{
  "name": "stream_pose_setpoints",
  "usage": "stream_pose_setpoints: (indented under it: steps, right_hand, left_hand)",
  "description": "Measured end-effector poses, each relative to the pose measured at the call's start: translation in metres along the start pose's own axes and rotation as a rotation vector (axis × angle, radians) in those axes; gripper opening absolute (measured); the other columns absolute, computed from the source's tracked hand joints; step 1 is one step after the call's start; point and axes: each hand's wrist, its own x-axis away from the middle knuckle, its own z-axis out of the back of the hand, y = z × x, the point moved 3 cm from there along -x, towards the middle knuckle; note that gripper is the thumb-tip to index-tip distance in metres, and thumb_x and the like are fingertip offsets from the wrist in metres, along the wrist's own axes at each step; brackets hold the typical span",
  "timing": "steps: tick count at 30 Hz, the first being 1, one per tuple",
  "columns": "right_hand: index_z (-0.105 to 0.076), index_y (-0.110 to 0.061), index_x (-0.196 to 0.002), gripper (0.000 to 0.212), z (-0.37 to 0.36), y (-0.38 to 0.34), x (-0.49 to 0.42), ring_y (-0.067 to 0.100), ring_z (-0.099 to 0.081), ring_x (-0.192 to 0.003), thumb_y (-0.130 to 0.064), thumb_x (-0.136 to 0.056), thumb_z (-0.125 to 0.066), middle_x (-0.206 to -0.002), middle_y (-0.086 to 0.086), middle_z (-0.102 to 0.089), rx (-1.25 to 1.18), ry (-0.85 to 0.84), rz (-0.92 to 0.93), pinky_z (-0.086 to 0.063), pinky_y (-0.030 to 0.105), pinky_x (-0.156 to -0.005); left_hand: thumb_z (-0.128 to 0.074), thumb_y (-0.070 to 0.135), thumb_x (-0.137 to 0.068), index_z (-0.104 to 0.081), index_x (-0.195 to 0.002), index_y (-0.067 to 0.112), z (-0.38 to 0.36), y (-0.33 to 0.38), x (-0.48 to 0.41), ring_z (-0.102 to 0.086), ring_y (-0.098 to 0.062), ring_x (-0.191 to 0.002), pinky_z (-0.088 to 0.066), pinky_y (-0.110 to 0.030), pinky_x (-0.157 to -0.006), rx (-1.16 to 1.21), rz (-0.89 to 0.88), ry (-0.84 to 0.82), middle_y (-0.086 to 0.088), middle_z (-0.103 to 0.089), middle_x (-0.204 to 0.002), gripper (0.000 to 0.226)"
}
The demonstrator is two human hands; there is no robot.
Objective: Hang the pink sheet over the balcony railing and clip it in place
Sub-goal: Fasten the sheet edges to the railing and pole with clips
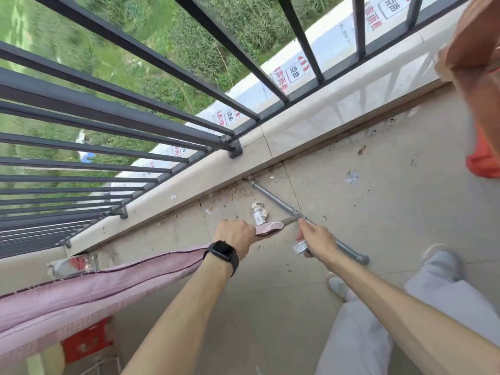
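Pink cloth: the long, dark-edged pink sheet (108, 288) sweeps in from the left, its end bunched in the left hand (238, 235), fist tight, tip reaching the grey metal pipe (273, 198) between the hands. The right hand (316, 239) grips a small white plastic clip (299, 249). The dark barred metal railing (135, 85) stands beyond both hands.

A home's upper-floor balcony: dark metal railing (113, 77) bolted onto a tiled ledge (297, 123), grassy ground (far below) beyond the railing, a littered tile floor (378, 190) inside it.
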Motion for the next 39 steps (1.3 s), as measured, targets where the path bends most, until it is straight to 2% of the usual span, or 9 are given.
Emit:
stream_pose_setpoints:
  steps: [3,6,9,13,16,19,24,30,39]
  right_hand:
    - [-0.064,-0.013,-0.076,0.043,0.004,0.002,0.029,0.016,-0.060,-0.053,-0.056,-0.082,-0.058,-0.067,0.001,-0.065,-0.281,-0.080,-0.205,-0.054,0.027,-0.051]
    - [-0.059,-0.013,-0.087,0.018,-0.007,-0.006,0.053,0.016,-0.057,-0.057,-0.028,-0.077,-0.058,-0.074,0.006,-0.061,-0.503,-0.291,-0.265,-0.054,0.029,-0.054]
    - [-0.061,-0.012,-0.095,0.014,-0.017,-0.023,0.073,0.016,-0.062,-0.079,-0.003,-0.092,-0.050,-0.100,0.009,-0.060,-0.458,-0.322,-0.114,-0.057,0.027,-0.068]
    - [-0.065,-0.018,-0.118,0.034,-0.019,-0.038,0.091,0.015,-0.065,-0.106,-0.012,-0.086,-0.074,-0.120,0.003,-0.066,-0.233,-0.303,0.024,-0.053,0.036,-0.099]
    - [-0.074,-0.025,-0.103,0.025,-0.020,-0.046,0.105,0.016,-0.069,-0.097,-0.027,-0.079,-0.081,-0.108,0.003,-0.074,-0.075,-0.281,0.112,-0.053,0.039,-0.093]
    - [-0.071,-0.030,-0.101,0.028,-0.034,-0.063,0.125,0.008,-0.068,-0.091,-0.021,-0.077,-0.083,-0.104,-0.008,-0.073,-0.015,-0.230,0.211,-0.053,0.026,-0.084]
    - [-0.068,-0.028,-0.117,0.042,-0.021,-0.091,0.158,-0.003,-0.065,-0.095,-0.015,-0.078,-0.079,-0.108,-0.011,-0.069,0.101,-0.081,0.446,-0.050,0.015,-0.090]
    - [-0.072,-0.016,-0.098,0.028,-0.029,-0.127,0.180,0.003,-0.062,-0.082,-0.010,-0.074,-0.083,-0.092,-0.005,-0.070,0.246,0.008,0.845,-0.048,0.013,-0.079]
    - [-0.072,-0.010,-0.090,0.018,-0.060,-0.191,0.195,0.020,-0.062,-0.078,-0.009,-0.075,-0.082,-0.083,0.002,-0.070,0.414,-0.093,0.971,-0.044,0.023,-0.068]
  left_hand:
    - [-0.048,0.019,-0.098,-0.044,-0.087,0.022,0.006,-0.008,0.008,-0.065,-0.027,-0.090,-0.034,-0.032,-0.065,0.036,0.007,-0.022,-0.004,-0.067,-0.099,0.012]
    - [-0.049,0.016,-0.098,-0.056,-0.087,0.024,0.010,-0.008,0.019,-0.062,-0.026,-0.097,-0.035,-0.033,-0.069,0.011,0.037,-0.008,-0.003,-0.068,-0.103,0.015]
    - [-0.048,0.010,-0.095,-0.068,-0.105,0.018,0.009,-0.014,0.042,-0.051,-0.030,-0.112,-0.037,-0.038,-0.083,-0.037,0.062,0.027,-0.003,-0.059,-0.115,0.024]
    - [-0.045,0.005,-0.094,-0.063,-0.109,0.017,0.008,-0.015,0.071,-0.053,-0.030,-0.108,-0.035,-0.038,-0.079,-0.087,0.016,0.106,-0.005,-0.058,-0.113,0.027]
    - [-0.046,0.004,-0.092,-0.052,-0.105,0.018,0.005,-0.014,0.085,-0.059,-0.028,-0.097,-0.028,-0.035,-0.070,-0.024,0.028,0.150,-0.002,-0.064,-0.102,0.020]
    - [-0.049,0.023,-0.099,-0.056,-0.099,0.022,-0.002,-0.038,0.098,-0.059,-0.025,-0.095,-0.029,-0.034,-0.070,0.042,0.083,0.159,0.001,-0.067,-0.098,0.006]
    - [-0.041,0.061,-0.096,-0.068,-0.091,0.028,0.016,-0.052,0.121,-0.058,-0.024,-0.090,-0.032,-0.034,-0.069,0.121,0.082,0.273,0.004,-0.066,-0.093,0.043]
    - [-0.036,0.060,-0.098,-0.069,-0.096,0.030,0.033,-0.068,0.141,-0.057,-0.022,-0.091,-0.031,-0.034,-0.071,0.125,0.061,0.274,0.007,-0.066,-0.095,0.045]
    - [-0.047,0.045,-0.099,-0.066,-0.105,0.032,0.060,-0.111,0.157,-0.058,-0.022,-0.096,-0.027,-0.033,-0.073,0.171,0.065,0.212,0.006,-0.063,-0.104,0.023]
